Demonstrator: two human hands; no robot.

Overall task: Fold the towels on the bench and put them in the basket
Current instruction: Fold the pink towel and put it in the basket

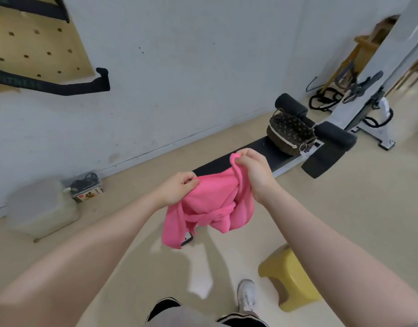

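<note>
Against the far-left wall, a wooden pegboard (35, 41) with a black strap (61, 87) hanging across its lower edge; below on the floor, a pale lidded plastic bin (41, 208) and just beside it a small box (86, 188) with dark cords piled on top

Centre left: left hand (177, 188) with fingers curled, pinching one upper edge of a pink towel (210, 206)

Towel held up in the air between both hands, crumpled and unfolded, lower folds hanging loose over the near end of the bench (257, 153); part of a small dark flat object (188, 239) peeking out beneath the towel's lower hem, too hidden to identify

Centre right: right hand (252, 172) clenched around another bunched upper edge of the towel, slightly higher and farther out than the left

Beyond the hands, black padded bench running diagonally toward the upper right; a dark woven basket (290, 134) with spotted lining and a looped handle sitting on the bench's far end, beside black foam rollers (333, 135)

Lower right on the floor: yellow plastic stool (288, 277), a white shoe (246, 296) near it

Far right: white metal frame (377, 107) of exercise equipment, with black cables coiled at its base
</note>
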